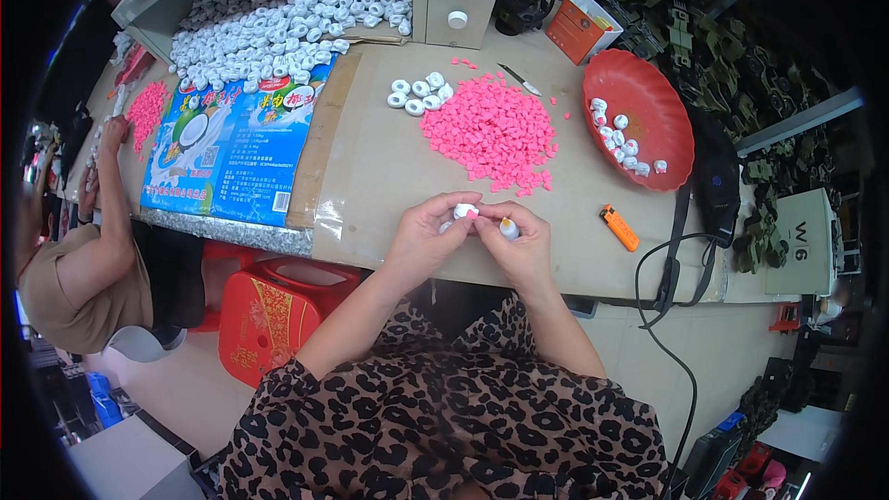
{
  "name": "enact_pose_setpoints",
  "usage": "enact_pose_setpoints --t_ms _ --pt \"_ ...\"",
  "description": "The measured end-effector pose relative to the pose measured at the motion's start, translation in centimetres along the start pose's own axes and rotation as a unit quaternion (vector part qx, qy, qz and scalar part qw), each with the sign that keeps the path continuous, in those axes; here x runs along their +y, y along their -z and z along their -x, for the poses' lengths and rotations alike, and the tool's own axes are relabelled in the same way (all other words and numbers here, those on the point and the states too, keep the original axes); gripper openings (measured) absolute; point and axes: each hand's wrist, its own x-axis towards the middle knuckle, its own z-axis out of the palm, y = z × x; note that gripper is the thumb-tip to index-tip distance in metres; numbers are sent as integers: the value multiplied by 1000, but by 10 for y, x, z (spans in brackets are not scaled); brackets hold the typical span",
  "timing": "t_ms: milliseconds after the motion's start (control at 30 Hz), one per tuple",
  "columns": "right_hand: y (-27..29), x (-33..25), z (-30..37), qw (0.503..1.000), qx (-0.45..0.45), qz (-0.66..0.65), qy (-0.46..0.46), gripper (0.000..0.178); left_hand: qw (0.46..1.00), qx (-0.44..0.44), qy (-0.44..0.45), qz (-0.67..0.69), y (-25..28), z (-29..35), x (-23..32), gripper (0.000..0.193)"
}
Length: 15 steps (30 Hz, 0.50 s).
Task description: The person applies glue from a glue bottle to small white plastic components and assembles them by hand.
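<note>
1. Left hand (424,230) is clamping a white piece (465,210) between thumb and fingertips, above the table's near edge; a pink piece (471,215) is showing against it.
2. Right hand (528,248) is closing around a small white bottle (507,229) (glue, perhaps), fingertips meeting the left's.
3. Apparently done: a small batch (619,139) is lying in the red dish (681,93), some showing pink.
4. Remaining, seemingly most: several white pieces (421,91) are waiting beside a large pink pile (488,134); a bigger white heap (278,42) is sitting beyond.
</note>
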Motion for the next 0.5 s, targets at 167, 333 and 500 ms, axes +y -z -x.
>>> enact_pose_setpoints --t_ms 167,333,500 --pt "0 -1 0 999 2 18 28 10 1000 4 3 -11 0 0 1 25" --pt "0 -1 -1 1000 -4 -8 29 10 1000 -4 6 8 0 -1 3 24" --pt "-1 -2 -2 999 -13 21 34 10 1000 0 20 0 2 -2 5 25"
